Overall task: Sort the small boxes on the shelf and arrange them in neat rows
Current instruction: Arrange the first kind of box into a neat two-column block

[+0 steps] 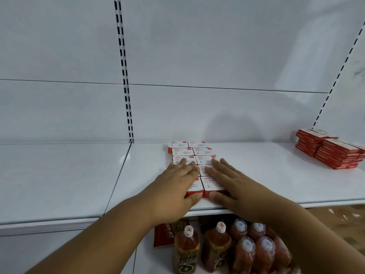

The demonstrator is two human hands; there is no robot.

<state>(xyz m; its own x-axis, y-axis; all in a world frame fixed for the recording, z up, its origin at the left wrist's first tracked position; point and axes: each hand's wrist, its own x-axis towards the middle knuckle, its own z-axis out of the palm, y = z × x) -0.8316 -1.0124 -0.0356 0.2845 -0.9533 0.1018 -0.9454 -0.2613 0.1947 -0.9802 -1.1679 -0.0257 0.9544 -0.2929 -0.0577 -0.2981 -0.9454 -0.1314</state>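
Note:
Small white-topped boxes with red sides [192, 151] lie flat on the white shelf [266, 175] in two columns running from the back wall toward the front edge. My left hand [174, 186] rests flat on the left column, fingers spread, thumb against the front face of the nearest box. My right hand [229, 182] lies flat on the right column in the same way, thumb at the front box's red face. Both palms cover the nearer boxes; the far ones show clearly.
A stack of red boxes [331, 150] stands at the shelf's back right corner. Below the shelf, several bottles of red drink [243, 248] and a red packet [164, 234] sit on a lower shelf. A slotted upright [123, 70] divides the back panel.

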